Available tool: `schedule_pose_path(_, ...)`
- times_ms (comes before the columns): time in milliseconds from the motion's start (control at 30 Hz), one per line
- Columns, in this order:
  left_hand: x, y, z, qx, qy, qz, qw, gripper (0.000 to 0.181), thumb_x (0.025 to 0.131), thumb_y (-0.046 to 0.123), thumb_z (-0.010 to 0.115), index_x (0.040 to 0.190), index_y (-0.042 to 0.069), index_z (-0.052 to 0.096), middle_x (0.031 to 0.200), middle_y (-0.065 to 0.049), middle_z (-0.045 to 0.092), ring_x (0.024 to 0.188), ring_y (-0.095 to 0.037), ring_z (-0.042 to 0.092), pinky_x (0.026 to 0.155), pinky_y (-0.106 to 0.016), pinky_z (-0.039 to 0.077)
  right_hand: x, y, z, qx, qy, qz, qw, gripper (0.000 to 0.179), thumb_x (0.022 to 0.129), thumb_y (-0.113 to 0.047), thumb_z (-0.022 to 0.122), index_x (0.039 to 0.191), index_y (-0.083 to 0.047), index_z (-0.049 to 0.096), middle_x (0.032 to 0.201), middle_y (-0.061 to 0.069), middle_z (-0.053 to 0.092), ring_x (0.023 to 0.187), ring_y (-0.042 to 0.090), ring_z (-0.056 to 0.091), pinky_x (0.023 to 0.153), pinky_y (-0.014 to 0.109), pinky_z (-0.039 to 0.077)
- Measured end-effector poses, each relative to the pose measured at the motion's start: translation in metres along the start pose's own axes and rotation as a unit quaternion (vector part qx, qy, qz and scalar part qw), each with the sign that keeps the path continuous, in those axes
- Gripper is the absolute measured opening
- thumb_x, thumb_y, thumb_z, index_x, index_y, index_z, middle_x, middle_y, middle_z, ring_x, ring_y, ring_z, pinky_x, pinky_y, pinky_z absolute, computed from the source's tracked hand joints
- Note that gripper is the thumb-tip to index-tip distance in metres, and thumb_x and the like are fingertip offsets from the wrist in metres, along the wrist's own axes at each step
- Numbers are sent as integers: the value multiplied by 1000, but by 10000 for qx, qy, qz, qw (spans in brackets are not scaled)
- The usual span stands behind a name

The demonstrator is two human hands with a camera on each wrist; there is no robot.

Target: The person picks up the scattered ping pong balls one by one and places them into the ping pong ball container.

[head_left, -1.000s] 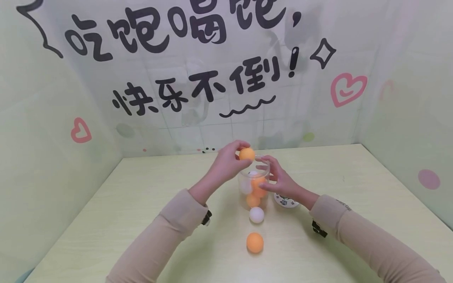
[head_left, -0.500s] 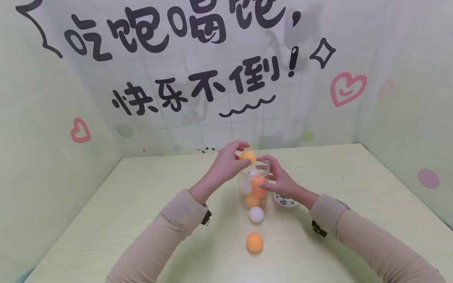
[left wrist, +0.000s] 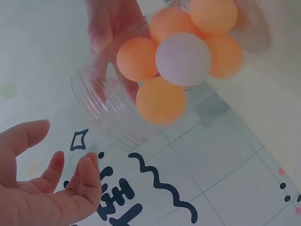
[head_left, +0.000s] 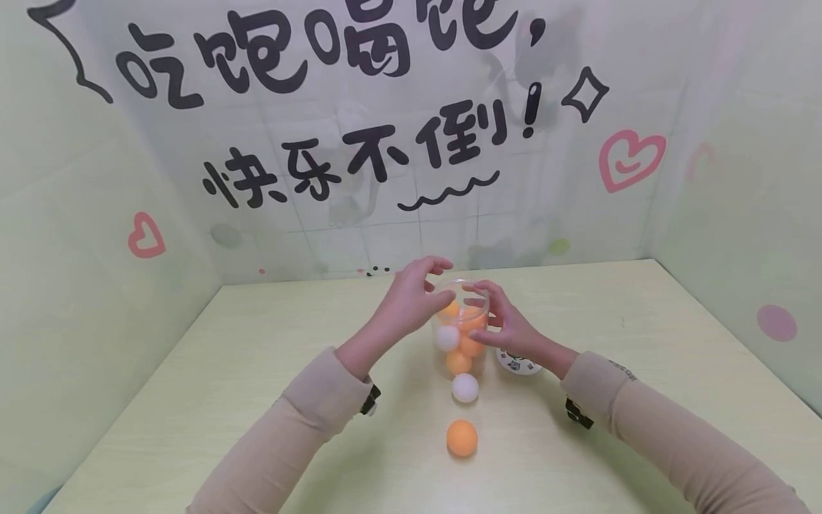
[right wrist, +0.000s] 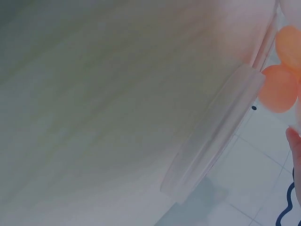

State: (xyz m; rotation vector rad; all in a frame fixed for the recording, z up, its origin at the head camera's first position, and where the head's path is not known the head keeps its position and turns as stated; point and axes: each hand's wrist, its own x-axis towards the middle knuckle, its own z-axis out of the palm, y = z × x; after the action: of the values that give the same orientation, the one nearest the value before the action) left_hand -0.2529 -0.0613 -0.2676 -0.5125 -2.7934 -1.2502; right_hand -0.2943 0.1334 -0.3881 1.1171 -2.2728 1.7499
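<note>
A clear plastic jar stands on the table, holding several orange and white ping-pong balls. My right hand grips the jar's right side, thumb at the front and fingers behind. Over the left of its mouth my left hand hovers with fingers loosely bent and nothing between them. Nearest the mouth inside lies an orange ping-pong ball, against a white ping-pong ball. On the table in front of the jar are another white ball and, closer to me, another orange ball.
A round white lid with printed pictures lies right of the jar, partly under my right wrist. The pale wood table ends at a printed curtain behind, with side panels left and right.
My left hand has let go of an orange ping-pong ball, which has dropped from above the rim into the jar. The right hand keeps its place on the jar.
</note>
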Motion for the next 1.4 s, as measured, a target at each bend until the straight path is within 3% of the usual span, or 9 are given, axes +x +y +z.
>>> schedule_pose_path(167,-10,4,-1,-3,-76,219,9997,42,83,14,63,124,11,52,124,-9,51,100,-26,54,78,-34,49,0,-2,1,20,12,-29,10000,70,81,0,62,135,-8,18,145,18,24,127,43,34,93,60,37)
schedule_pose_path(400,-35,0,2,311,-219,625,9973,40,83,12,64,122,9,54,123,-9,51,103,-26,53,86,-36,48,-1,-3,3,-17,17,-82,10000,69,82,-1,63,135,-8,20,145,16,24,127,42,34,94,60,37)
schedule_pose_path(633,-59,-12,12,803,-686,974,9896,36,82,11,66,116,4,57,122,-13,51,112,-29,48,93,-43,43,-2,-3,5,-68,49,-90,9999,69,81,-1,64,134,-7,20,144,17,26,128,42,33,94,59,37)
schedule_pose_path(833,-75,-18,28,1628,-1327,1080,9717,37,80,17,69,115,9,58,117,-9,52,99,-23,52,79,-33,47,-4,-5,6,-106,114,-114,9998,69,80,2,63,134,-6,20,144,18,26,128,42,34,93,60,38)
schedule_pose_path(967,-85,-21,39,2448,-1866,961,9466,47,78,25,72,121,15,57,115,-5,53,93,-19,52,69,-26,46,-4,-6,7,-103,128,-100,9998,68,80,1,63,133,-6,21,143,17,26,128,42,34,93,60,38)
schedule_pose_path(1100,-94,-25,48,2922,-2231,1144,9229,48,75,27,74,119,19,58,107,-1,55,86,-14,53,64,-22,45,-5,-8,8,-107,134,-41,9998,68,80,1,63,133,-7,21,144,16,27,128,41,34,94,60,37)
schedule_pose_path(1233,-100,-31,56,2961,-2458,1400,9123,40,74,22,74,112,21,63,93,3,52,74,-8,49,60,-18,41,-5,-8,9,-131,131,18,9998,68,80,-1,64,133,-8,22,144,15,27,128,41,34,94,60,37)
schedule_pose_path(1400,-104,-36,61,2922,-2585,1541,9078,37,74,17,72,110,22,64,91,3,50,69,-6,45,57,-15,37,-6,-9,10,-130,122,29,9998,68,81,-4,65,134,-9,21,144,15,26,129,40,34,94,60,36)
